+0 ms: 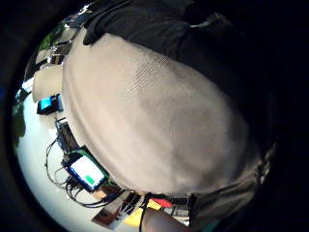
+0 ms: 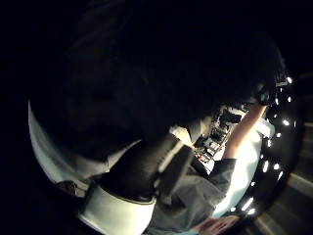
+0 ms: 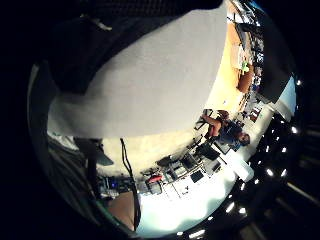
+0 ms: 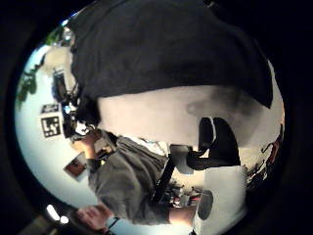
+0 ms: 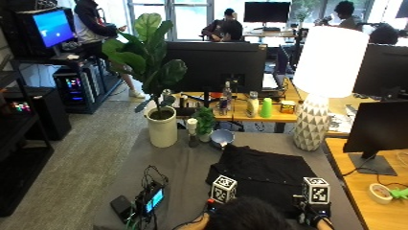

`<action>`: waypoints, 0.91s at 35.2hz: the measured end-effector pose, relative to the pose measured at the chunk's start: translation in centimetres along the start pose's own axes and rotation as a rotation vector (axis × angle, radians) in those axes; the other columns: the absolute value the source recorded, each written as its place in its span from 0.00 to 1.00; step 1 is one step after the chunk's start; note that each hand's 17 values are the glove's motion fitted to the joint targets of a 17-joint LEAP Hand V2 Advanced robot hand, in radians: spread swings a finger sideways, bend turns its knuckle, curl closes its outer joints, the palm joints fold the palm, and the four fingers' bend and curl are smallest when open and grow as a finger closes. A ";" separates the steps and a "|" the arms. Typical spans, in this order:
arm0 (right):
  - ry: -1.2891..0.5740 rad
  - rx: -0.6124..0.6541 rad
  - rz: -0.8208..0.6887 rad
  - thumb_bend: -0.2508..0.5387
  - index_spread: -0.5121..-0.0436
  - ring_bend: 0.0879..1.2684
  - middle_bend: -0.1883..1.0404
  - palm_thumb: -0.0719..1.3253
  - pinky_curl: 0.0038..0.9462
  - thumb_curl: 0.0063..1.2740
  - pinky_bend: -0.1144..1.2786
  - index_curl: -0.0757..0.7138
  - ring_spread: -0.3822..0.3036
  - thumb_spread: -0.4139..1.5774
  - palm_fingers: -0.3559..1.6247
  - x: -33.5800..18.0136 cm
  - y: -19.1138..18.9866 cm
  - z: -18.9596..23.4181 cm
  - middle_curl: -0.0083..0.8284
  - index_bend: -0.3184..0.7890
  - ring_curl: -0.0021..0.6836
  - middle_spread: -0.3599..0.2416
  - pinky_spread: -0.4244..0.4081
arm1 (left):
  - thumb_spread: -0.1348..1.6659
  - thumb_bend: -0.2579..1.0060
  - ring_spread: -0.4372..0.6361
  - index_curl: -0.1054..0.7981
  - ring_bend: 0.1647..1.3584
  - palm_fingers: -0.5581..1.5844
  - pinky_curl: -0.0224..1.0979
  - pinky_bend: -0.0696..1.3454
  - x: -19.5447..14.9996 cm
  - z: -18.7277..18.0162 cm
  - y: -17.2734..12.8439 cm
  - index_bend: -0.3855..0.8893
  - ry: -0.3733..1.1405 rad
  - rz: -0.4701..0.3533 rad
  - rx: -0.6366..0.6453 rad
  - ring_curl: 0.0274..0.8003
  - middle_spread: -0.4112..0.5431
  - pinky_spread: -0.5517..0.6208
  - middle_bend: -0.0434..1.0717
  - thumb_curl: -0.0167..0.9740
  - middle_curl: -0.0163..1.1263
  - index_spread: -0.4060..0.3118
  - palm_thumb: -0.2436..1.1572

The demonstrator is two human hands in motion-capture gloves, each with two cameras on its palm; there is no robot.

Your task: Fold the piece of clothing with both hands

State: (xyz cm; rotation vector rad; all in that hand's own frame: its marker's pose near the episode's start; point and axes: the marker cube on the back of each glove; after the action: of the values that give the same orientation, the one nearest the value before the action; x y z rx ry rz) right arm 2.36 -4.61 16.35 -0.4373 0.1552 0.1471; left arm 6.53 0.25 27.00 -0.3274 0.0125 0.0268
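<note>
A black piece of clothing (image 5: 265, 172) lies spread flat on the grey table (image 5: 178, 167), in front of the person. My left hand (image 5: 211, 207) is at its near left corner and my right hand (image 5: 313, 214) at its near right corner, both mostly hidden behind the person's head. The left thumb side palm view is nearly filled by the black cloth (image 2: 161, 73), which is close to that palm. In the other palm views the black cloth (image 1: 159, 29) (image 3: 145, 10) (image 4: 166, 49) lies against the pale table surface (image 1: 159, 121).
Along the table's far edge stand a potted plant (image 5: 161, 129), a small plant (image 5: 203, 122), a bowl (image 5: 221, 138) and a white lamp (image 5: 315, 120). A small device with a lit screen (image 5: 152, 199) and cables lies at the near left. A monitor (image 5: 379, 132) stands at the right.
</note>
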 end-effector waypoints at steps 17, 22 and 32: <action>0.044 0.399 -0.099 0.58 0.55 0.41 0.39 0.78 0.39 0.34 0.47 0.51 0.30 0.62 0.78 -1.2 -2.0 0.2 0.47 0.43 0.56 0.39 0.28 | 0.74 0.46 0.15 0.50 0.43 0.88 0.39 0.43 -2.9 -1.1 -4.5 0.46 -0.117 0.071 0.315 0.45 0.20 0.24 0.49 0.40 0.36 0.25 0.64; 0.005 0.411 -0.159 0.56 0.57 0.43 0.39 0.81 0.41 0.36 0.49 0.53 0.27 0.61 0.80 -1.6 0.9 0.4 0.50 0.41 0.61 0.36 0.20 | 0.87 0.48 0.10 0.54 0.58 0.90 0.45 0.54 -2.6 -2.7 -0.2 0.47 -0.069 0.174 0.266 0.55 0.15 0.20 0.53 0.41 0.41 0.20 0.57; 0.012 0.394 -0.229 0.48 0.58 0.43 0.39 0.83 0.43 0.40 0.51 0.56 0.25 0.57 0.81 -3.0 4.8 -0.1 0.54 0.43 0.64 0.34 0.15 | 0.99 0.52 0.07 0.65 0.72 0.84 0.54 0.64 -1.8 -5.0 5.7 0.58 -0.012 0.310 0.104 0.67 0.08 0.17 0.60 0.43 0.49 0.12 0.49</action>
State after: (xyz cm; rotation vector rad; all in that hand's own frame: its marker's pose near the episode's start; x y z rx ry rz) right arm -1.38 -0.68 14.81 -0.0612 0.1409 -0.1108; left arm 4.55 4.01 20.43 -0.2191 0.0522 0.3348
